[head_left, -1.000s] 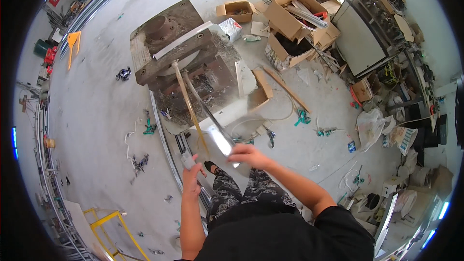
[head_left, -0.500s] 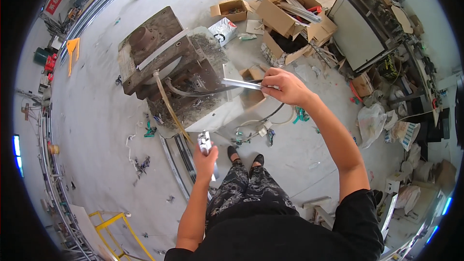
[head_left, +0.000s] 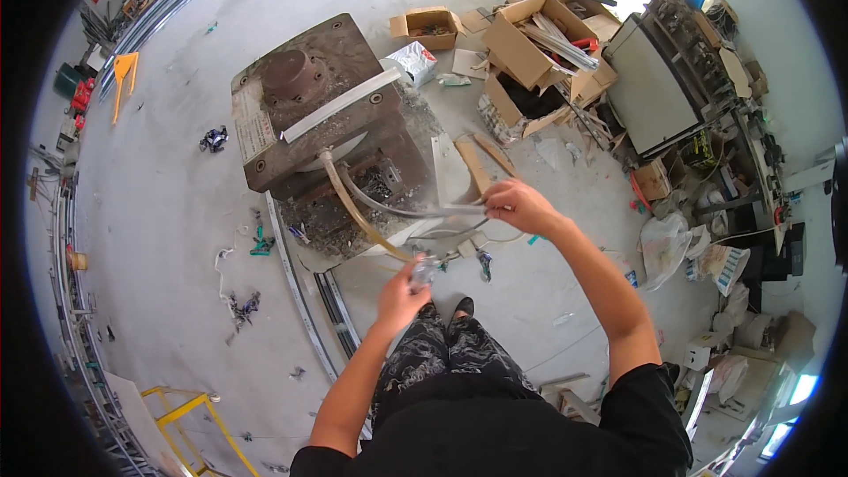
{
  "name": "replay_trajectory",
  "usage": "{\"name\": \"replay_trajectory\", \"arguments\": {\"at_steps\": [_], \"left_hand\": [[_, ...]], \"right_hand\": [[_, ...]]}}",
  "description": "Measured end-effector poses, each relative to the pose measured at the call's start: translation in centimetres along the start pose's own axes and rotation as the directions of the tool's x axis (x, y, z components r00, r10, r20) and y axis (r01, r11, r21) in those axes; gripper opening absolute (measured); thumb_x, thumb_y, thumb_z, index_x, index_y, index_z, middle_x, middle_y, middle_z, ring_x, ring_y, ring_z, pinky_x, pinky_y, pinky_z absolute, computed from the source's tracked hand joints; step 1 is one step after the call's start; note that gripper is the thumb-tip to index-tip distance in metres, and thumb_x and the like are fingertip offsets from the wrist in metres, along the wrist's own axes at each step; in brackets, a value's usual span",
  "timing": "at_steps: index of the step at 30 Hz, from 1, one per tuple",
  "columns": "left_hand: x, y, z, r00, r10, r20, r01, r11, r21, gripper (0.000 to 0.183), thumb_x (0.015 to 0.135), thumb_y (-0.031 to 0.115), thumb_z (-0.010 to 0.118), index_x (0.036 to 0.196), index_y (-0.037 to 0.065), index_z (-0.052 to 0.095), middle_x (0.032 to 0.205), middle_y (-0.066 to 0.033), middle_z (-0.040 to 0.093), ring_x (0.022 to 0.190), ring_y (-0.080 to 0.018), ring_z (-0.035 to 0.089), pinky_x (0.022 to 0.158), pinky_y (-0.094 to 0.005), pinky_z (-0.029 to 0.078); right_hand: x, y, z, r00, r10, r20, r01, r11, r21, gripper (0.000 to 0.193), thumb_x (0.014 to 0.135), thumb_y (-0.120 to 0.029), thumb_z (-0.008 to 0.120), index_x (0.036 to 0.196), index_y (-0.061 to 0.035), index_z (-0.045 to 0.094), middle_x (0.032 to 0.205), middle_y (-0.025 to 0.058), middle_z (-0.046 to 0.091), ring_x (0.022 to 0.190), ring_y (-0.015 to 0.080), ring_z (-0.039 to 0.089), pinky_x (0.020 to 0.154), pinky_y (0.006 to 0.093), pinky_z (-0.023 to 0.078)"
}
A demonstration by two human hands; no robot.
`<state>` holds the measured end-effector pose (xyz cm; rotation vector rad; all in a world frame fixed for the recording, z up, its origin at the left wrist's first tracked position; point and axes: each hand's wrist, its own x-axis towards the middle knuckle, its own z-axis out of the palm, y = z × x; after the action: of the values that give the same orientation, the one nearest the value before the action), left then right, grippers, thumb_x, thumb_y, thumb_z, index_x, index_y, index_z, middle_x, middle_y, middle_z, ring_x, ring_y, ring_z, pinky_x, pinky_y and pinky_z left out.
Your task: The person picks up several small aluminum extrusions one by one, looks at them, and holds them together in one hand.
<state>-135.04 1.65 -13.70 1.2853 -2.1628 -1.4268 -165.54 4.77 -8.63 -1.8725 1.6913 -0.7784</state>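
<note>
My right hand [head_left: 523,207] is closed in a pinch on the end of a slim silver metal strip [head_left: 461,211], which points left, blurred by motion. Closer to my body and to the left, my left hand [head_left: 403,300] is wrapped round a short silver metal profile [head_left: 425,272], its end blurred. Both hands are held in the air in front of a heavy brown steel machine [head_left: 331,44]. Another pale metal strip [head_left: 340,105] lies across the top of that machine. A yellowish hose [head_left: 349,203] and a grey hose curve out of its near side towards my hands.
Long metal profiles [head_left: 300,291] lie on the floor left of my feet. Cardboard boxes [head_left: 517,46] with offcuts stand at the far right, beside a white panel [head_left: 651,71] and piled scrap. A yellow frame [head_left: 181,411] is at the near left. Cables lie near the machine.
My right hand has come down closer to my body with the strip. The left hand has shifted right with the profile, so the hands are closer together. The whole view has shifted slightly.
</note>
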Motion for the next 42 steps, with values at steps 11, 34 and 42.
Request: {"name": "replay_trajectory", "arguments": {"at_steps": [11,34,42], "left_hand": [[8.2,8.9,4.1,0.902,0.127,0.412,0.043,0.924,-0.379,0.057,0.072,0.009,0.068,0.123,0.005,0.044,0.079,0.0044,0.052,0.068,-0.004,0.046,0.06,-0.0208,0.04],[1.4,19.9,-3.4,0.53,0.66,0.532,0.425,0.337,-0.841,0.031,0.071,0.004,0.066,0.092,0.004,0.043,0.056,-0.0034,0.047,0.048,-0.0117,0.042,0.045,-0.027,0.031],[1.4,18.0,0.6,0.596,0.483,0.641,0.544,0.345,-0.765,0.028,0.075,0.013,0.063,0.09,0.011,0.04,0.053,0.0032,0.037,0.049,-0.0086,0.037,0.049,-0.0233,0.03]], "right_hand": [[-11.5,0.2,4.5,0.618,0.785,-0.026,-0.172,0.168,0.971,0.017,0.088,-0.015,0.053,0.092,0.0009,0.058,0.109,0.0116,0.058,0.101,0.0203,0.055,0.082,0.0336,0.045],[-25.4,-5.4,15.7,0.678,0.679,0.284,-0.412,0.031,0.911,0.021,0.086,-0.024,0.051,0.076,-0.0063,0.055,0.063,0.0033,0.055,0.062,0.0127,0.057,0.057,0.0264,0.044],[-37.1,-14.1,4.8,0.03,0.965,-0.261,-0.182,0.262,0.948,0.022,0.092,-0.023,0.043,0.078,-0.0064,0.048,0.049,0.0012,0.043,0.038,0.0084,0.04,0.035,0.0199,0.028]]}}
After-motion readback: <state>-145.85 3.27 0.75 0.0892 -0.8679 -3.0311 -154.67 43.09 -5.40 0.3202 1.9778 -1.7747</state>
